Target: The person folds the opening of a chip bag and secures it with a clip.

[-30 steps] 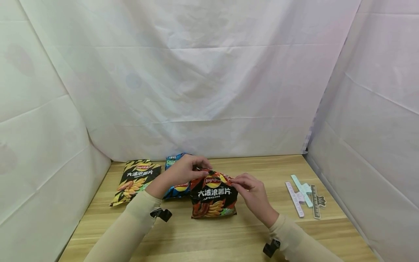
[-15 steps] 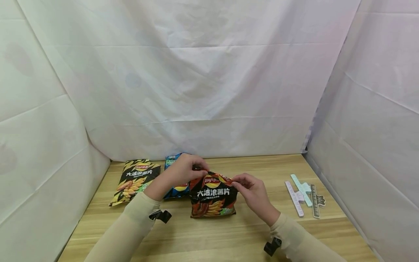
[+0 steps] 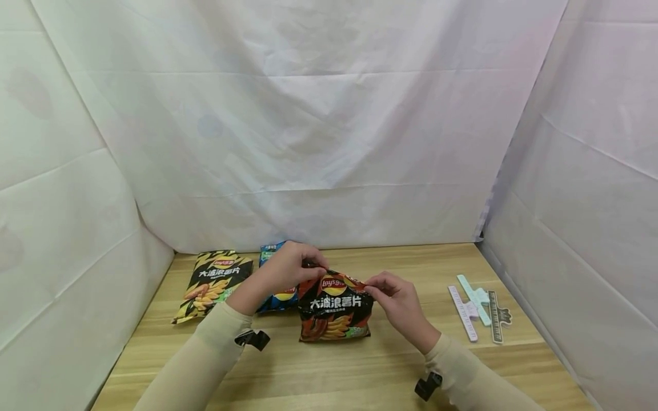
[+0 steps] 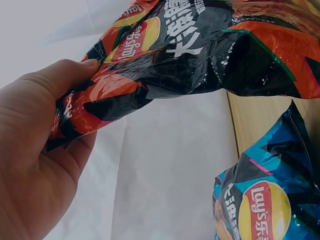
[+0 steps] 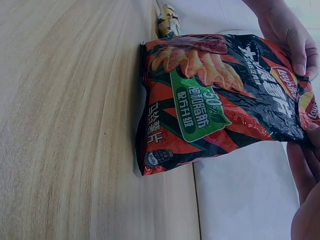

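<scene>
A red and black bag of chips [image 3: 336, 311] stands upright on the table, its top edge folded over. My left hand [image 3: 295, 268] pinches the upper left corner, thumb [image 4: 82, 70] in front and fingers behind. At the upper right corner my right hand [image 3: 398, 299] pinches the fold between thumb and fingers. The right wrist view shows the front of this chip bag [image 5: 210, 95] with its bottom edge at the wood. Behind my left hand lies a blue chip bag [image 3: 284, 299], partly covered by the hand and the red bag.
A yellow and black chip bag [image 3: 213, 285] lies at the left. On the right are three bag clips: a lilac one [image 3: 464, 314], a mint one [image 3: 474, 301] and a dark patterned one [image 3: 496, 317]. White cloth [image 3: 329, 125] encloses the wooden table [image 3: 319, 377] at back and sides.
My left hand has shifted very slightly left, and the bag's top edge sits a little flatter between my hands. Both hands keep their grip; the other bags and clips stay put.
</scene>
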Tool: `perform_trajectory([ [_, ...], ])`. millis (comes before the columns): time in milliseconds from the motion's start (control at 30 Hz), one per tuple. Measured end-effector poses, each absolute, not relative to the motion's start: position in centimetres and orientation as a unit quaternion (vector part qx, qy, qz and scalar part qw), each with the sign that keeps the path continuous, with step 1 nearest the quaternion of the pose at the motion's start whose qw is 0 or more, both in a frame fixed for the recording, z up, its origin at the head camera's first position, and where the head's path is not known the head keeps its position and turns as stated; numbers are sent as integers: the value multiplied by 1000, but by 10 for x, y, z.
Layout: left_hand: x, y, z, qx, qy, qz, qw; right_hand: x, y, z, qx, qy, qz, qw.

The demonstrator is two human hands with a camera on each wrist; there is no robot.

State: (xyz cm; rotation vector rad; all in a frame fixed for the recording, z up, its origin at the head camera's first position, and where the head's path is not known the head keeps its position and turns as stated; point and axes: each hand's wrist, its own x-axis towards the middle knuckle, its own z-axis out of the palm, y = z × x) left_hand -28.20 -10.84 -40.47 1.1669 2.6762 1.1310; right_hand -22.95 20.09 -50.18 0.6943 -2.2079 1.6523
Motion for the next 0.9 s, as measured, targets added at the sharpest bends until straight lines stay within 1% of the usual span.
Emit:
perform_trajectory([
  [200,-283,-108,-410,396,845,358,-6,-230,203,-503,243,-778,558,160],
  [400,-283,-108,-414,399,844,358,-7,-231,203,-501,257,-790,534,154],
  [633,-284,-108,-415,394,845,360,-6,-230,211,-491,263,-822,491,119],
  [800,-286,-107,-416,395,845,360,-5,-228,230,-480,243,-841,476,83],
  [900,-286,-107,-417,393,847,358,-5,-229,243,-475,229,-850,468,76],
])
